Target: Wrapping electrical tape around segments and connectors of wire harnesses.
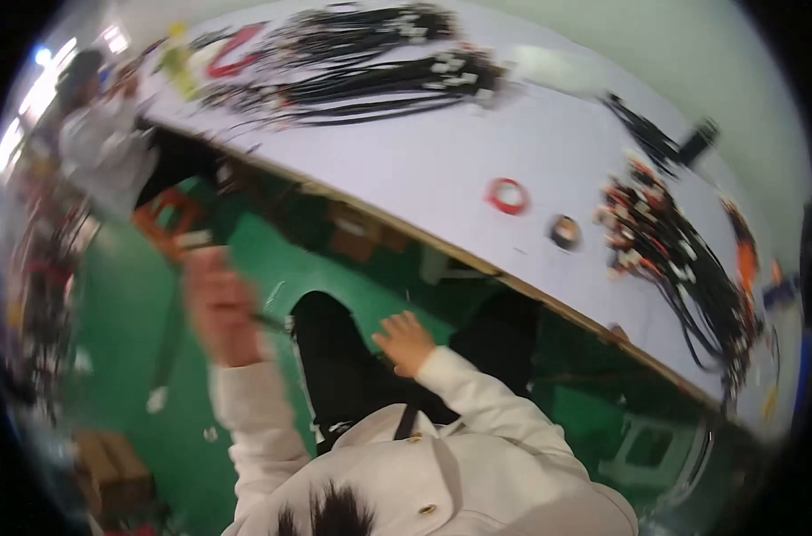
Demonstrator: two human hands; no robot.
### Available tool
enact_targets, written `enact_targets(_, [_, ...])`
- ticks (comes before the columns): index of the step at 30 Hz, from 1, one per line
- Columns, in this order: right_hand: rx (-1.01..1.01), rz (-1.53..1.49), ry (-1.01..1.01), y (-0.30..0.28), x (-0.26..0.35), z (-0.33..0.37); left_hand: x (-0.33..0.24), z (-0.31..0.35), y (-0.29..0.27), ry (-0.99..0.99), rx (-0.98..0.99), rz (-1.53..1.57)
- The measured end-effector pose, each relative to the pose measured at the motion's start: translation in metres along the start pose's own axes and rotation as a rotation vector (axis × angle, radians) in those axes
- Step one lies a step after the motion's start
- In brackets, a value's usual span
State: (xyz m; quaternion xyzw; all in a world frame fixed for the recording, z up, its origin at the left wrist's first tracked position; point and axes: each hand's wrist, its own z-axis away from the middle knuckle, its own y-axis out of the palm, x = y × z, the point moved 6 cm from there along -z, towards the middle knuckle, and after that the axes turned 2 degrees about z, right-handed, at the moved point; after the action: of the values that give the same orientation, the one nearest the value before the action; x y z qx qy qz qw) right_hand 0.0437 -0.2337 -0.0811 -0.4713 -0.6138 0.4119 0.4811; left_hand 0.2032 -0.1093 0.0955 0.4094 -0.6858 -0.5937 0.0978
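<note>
Black cable, it looks like, is in the left hand, out left of the lap and clear of the table. Fingers seem curled round it, though it's pretty blurry. Tip: I'd grip close to the pale plug and let the tail swing free so nothing snags. That plug pokes out past the fingertips, pointing away from the body; the long axis runs roughly front to back, tail trailing toward the wearer. Right hand is over the lap, fingers spread, seemingly empty. Cable bundles lie farther off.
</note>
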Motion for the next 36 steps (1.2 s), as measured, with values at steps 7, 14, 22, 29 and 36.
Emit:
enact_targets(7, [-0.223, -1.571, 0.447, -0.106, -0.047, 0.027, 0.166, 0.047, -0.028, -0.468, -0.360, -0.766])
enact_targets(14, [-0.368, -1.470, 0.673, -0.102, -0.037, 0.052, 0.214, 0.067, -0.044, -0.820, -0.172, -0.439])
enact_targets(22, [-0.517, -1.405, 0.900, -0.083, -0.050, 0.078, 0.214, 0.083, -0.045, -0.911, -0.012, -0.491])
enact_targets(29, [-0.558, -1.293, 0.913, -0.088, -0.041, 0.086, 0.215, 0.086, -0.041, -0.867, 0.033, -0.600])
enact_targets(36, [-0.694, -0.908, 0.772, -0.097, -0.029, 0.081, 0.207, 0.080, -0.034, -0.791, 0.002, -0.698])
